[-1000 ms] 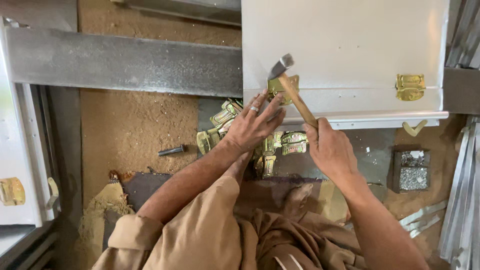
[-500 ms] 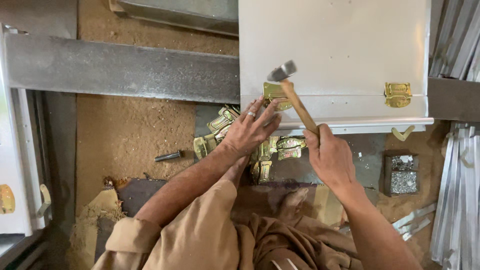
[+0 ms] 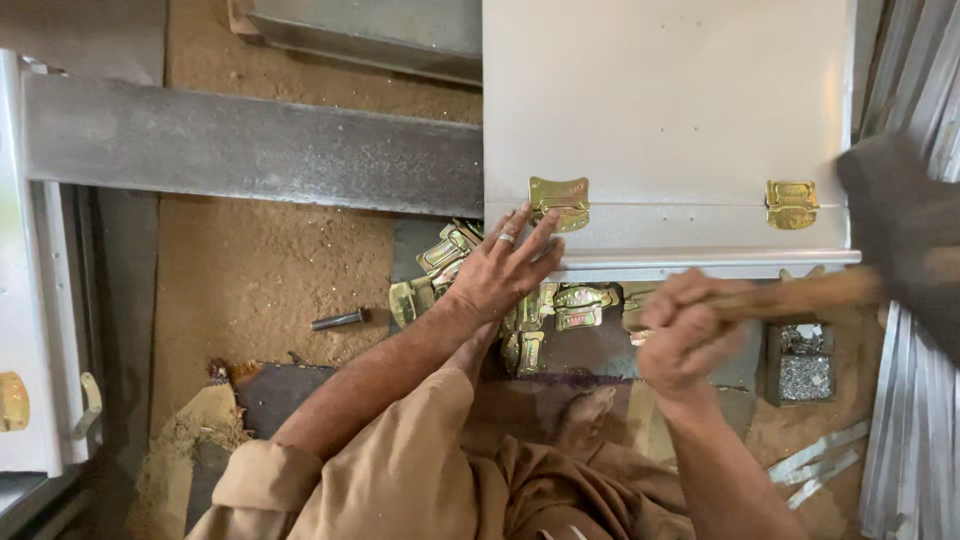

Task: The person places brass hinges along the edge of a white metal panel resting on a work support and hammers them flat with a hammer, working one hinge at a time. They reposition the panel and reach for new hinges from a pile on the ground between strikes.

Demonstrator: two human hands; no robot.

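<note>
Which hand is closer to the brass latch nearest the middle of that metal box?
Left. The left hand has fingertips right beside the brass latch; the right hand grips a hammer lower right, apart.

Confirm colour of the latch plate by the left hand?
Brass-gold latch plate, clearest in the head view.

A single view is given, taken from a camera worn on the head and aimed almost straight down from close above. The far half is filled by the pale grey sheet-metal box (image 3: 665,120), the near edge by the tan-sleeved arms. The sandy brown floor (image 3: 270,270) is seen at the left, and stacked grey metal strips (image 3: 915,420) at the right. No second view is given, so nothing is shared.
</note>
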